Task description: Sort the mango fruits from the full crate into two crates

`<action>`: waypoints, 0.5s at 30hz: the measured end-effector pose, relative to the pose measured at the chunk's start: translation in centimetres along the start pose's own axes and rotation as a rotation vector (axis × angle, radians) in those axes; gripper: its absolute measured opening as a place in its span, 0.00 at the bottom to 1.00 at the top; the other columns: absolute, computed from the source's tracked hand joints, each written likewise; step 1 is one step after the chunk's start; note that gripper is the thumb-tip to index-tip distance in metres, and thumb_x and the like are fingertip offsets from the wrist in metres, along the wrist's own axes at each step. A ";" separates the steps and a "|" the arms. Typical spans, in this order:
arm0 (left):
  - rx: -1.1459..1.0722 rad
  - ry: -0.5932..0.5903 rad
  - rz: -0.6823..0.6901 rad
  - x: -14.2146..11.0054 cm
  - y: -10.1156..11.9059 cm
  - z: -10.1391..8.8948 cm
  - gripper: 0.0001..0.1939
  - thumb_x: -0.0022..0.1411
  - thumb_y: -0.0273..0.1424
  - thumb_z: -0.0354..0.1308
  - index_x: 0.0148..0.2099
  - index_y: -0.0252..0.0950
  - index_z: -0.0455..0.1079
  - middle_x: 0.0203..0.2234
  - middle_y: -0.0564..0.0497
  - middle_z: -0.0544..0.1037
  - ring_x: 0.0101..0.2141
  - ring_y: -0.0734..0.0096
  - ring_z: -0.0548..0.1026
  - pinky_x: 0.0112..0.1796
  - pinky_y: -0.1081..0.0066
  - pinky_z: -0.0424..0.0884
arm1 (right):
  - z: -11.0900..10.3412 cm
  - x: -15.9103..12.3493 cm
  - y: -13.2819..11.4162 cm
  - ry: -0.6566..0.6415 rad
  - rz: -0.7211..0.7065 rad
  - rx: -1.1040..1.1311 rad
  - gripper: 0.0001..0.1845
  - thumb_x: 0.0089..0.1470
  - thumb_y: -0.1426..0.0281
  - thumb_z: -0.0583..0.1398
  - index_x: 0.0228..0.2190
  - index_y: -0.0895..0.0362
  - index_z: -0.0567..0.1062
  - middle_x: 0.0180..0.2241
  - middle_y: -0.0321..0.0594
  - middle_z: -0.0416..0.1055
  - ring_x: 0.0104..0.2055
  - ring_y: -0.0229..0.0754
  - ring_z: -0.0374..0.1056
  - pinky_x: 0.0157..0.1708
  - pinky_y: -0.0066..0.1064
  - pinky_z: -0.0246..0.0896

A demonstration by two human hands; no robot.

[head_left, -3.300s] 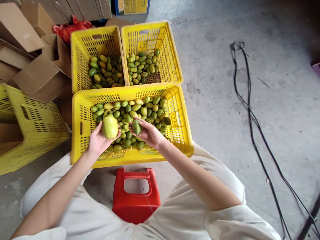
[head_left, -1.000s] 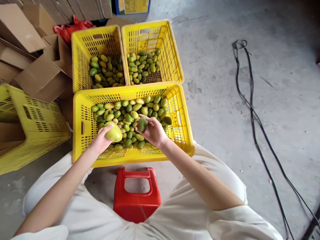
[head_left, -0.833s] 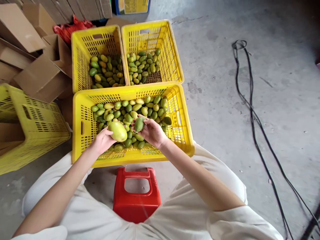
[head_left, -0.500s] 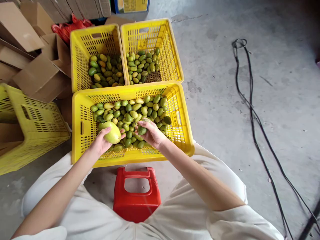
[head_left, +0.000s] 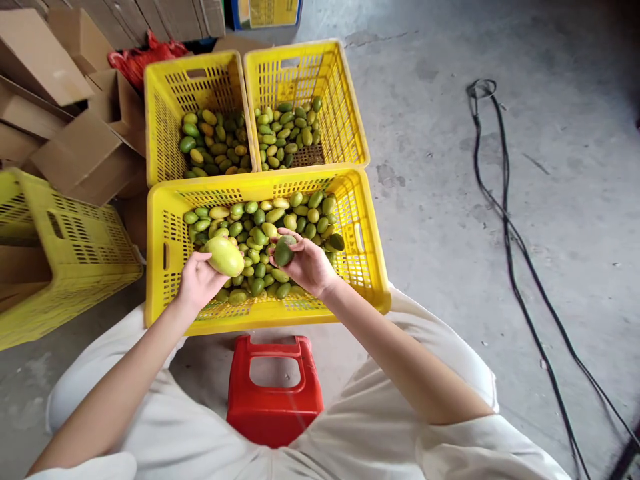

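Note:
My left hand [head_left: 200,283] is closed around a large yellow-green mango [head_left: 225,257], thumb on its near side. In my right hand [head_left: 309,267] lies a smaller dark green mango [head_left: 284,251], gripped between thumb and fingers. Both hands are above the near yellow crate [head_left: 270,321], which holds many loose green and yellow mangoes [head_left: 257,237]. The two held fruits are a little apart from each other. My forearms and fingers hide part of the fruit below.
Behind stand two more yellow crates [head_left: 196,73] [head_left: 350,113] with mangoes. Another yellow crate [head_left: 90,230] is at left, near cardboard boxes [head_left: 83,153] and a red bag [head_left: 145,60]. A red plastic stool [head_left: 275,407] sits between my legs. A black cable [head_left: 510,220] lies on the floor at right.
The right hand has turned, so the dark green mango shows more fully. My left hand has tilted the large mango slightly, and its fingers show less beyond the fruit.

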State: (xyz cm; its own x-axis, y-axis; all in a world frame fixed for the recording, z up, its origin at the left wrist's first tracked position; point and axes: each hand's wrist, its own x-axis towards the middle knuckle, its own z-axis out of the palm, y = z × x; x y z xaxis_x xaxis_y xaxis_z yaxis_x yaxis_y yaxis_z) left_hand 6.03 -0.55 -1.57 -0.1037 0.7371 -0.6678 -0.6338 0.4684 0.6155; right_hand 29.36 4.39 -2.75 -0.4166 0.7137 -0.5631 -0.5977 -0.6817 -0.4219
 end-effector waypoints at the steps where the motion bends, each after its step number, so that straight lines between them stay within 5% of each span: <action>1: 0.024 0.005 -0.008 0.0 -0.1 0.0 0.29 0.55 0.37 0.71 0.59 0.39 0.80 0.52 0.40 0.88 0.65 0.37 0.82 0.64 0.44 0.82 | 0.0 0.0 0.0 -0.024 0.005 -0.026 0.26 0.39 0.72 0.73 0.44 0.50 0.79 0.39 0.35 0.82 0.42 0.46 0.79 0.42 0.39 0.80; 7: 0.097 0.071 -0.039 0.4 -0.6 -1.0 0.24 0.54 0.43 0.79 0.49 0.39 0.79 0.45 0.41 0.88 0.59 0.42 0.85 0.54 0.55 0.87 | 0.3 -0.5 0.1 -0.055 0.069 -0.084 0.31 0.37 0.68 0.83 0.39 0.52 0.75 0.33 0.32 0.78 0.36 0.41 0.77 0.36 0.33 0.74; 15: 0.071 0.043 -0.016 0.5 -0.7 -1.0 0.20 0.52 0.37 0.80 0.44 0.39 0.77 0.39 0.47 0.86 0.51 0.47 0.88 0.63 0.43 0.84 | -0.3 0.1 0.2 0.016 0.051 -0.076 0.30 0.33 0.75 0.81 0.36 0.52 0.73 0.33 0.33 0.81 0.31 0.37 0.76 0.33 0.29 0.73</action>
State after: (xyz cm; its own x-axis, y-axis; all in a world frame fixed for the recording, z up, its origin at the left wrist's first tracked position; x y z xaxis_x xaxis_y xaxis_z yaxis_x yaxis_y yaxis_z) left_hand 5.70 -0.99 -2.72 -0.1278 0.7086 -0.6940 -0.5801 0.5141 0.6318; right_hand 29.40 4.28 -3.06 -0.4337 0.6752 -0.5966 -0.5218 -0.7280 -0.4446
